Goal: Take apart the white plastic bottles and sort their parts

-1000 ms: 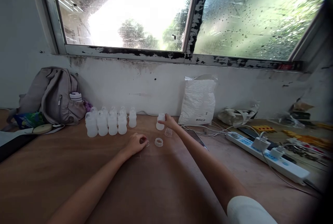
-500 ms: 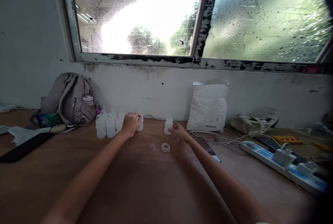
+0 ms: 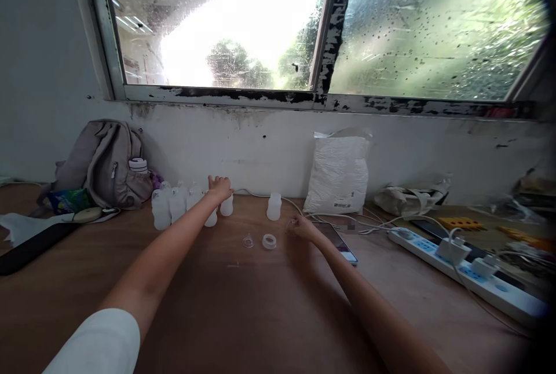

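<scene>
My left hand (image 3: 220,187) reaches over the back right of a group of small frosted white bottles (image 3: 161,212). Its fingers are bent down around the top of the end bottle (image 3: 226,205), whose upper part they hide. My right hand (image 3: 304,228) is low over the table, with fingers closed on a small clear plastic cap (image 3: 290,226), partly hidden by them. A single frosted bottle (image 3: 273,206) stands upright just left of that hand, apart from it. In front of it lie a white ring (image 3: 269,241) and a clear nipple-shaped piece (image 3: 248,241).
A grey backpack (image 3: 108,165) leans on the wall at the left, near a black flat case (image 3: 37,246). To the right are a white plastic package (image 3: 337,174), a phone (image 3: 341,244), loose cables and a power strip (image 3: 467,272).
My right hand has moved away from the single bottle, which stands free. The left hand has shifted slightly over the bottle group. The whole view has turned a little to the right.
</scene>
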Demonstrator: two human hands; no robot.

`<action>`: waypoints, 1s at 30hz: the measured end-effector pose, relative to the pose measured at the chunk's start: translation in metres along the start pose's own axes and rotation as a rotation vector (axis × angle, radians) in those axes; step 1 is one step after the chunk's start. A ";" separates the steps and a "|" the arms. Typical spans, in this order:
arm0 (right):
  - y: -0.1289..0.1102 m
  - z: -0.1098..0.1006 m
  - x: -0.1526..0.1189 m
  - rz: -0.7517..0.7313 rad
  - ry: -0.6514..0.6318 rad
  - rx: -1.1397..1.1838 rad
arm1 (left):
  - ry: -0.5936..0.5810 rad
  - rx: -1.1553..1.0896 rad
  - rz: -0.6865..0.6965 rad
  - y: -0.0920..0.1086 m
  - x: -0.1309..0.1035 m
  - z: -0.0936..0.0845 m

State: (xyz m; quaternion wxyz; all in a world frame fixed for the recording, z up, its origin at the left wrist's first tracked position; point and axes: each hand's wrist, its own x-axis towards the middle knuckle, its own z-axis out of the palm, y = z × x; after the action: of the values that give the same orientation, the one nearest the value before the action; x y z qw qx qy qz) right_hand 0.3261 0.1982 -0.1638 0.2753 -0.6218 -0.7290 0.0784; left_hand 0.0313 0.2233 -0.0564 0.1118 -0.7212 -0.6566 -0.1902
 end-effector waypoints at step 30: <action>-0.134 -0.059 -0.062 -0.489 -0.429 0.440 | 0.096 -0.746 0.108 0.057 -0.129 -0.019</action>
State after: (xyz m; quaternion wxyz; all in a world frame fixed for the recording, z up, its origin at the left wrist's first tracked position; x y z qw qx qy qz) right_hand 0.2445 0.0971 -0.0718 0.2539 -0.3252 -0.8624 0.2933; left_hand 0.0768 0.0923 -0.0889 -0.1181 -0.7360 -0.4974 -0.4437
